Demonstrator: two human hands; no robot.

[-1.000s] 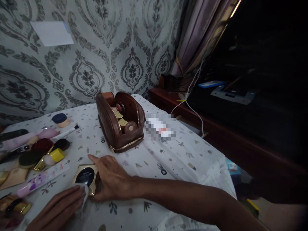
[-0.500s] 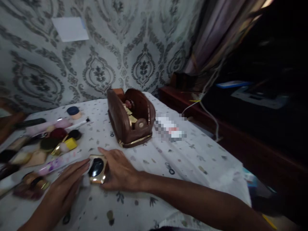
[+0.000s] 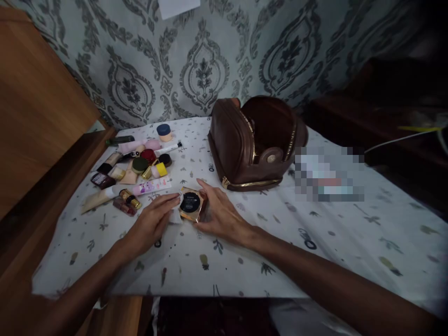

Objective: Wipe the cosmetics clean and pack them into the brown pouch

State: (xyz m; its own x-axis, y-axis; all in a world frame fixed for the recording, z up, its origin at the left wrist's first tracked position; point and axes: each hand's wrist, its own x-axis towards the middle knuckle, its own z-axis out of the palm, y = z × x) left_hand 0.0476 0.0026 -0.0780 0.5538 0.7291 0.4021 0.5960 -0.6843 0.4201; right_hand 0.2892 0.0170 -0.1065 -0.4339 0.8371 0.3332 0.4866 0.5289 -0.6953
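Note:
Between my hands, just above or on the patterned cloth, is a gold square cosmetic compact (image 3: 191, 203) with a round black centre and small lettering. My right hand (image 3: 224, 211) grips its right side, thumb and fingers around the edge. At its left edge my left hand (image 3: 153, 218) has its fingers pressed together on a piece of white tissue (image 3: 176, 215), which touches the compact. Behind them stands a brown makeup bag (image 3: 235, 144), unzipped and gaping; its inside is dark.
Several cosmetics lie at the left, among them a purple-white tube (image 3: 151, 185), a blue-lidded jar (image 3: 164, 132) and a dark green round lid (image 3: 140, 164). A blurred-out item (image 3: 327, 175) lies right of the bag. A wooden panel (image 3: 42, 107) rises at the far left.
The view has swung left and downward, so the bag and hands appear farther right. Both hands keep the compact between them, and the wooden panel has come into view.

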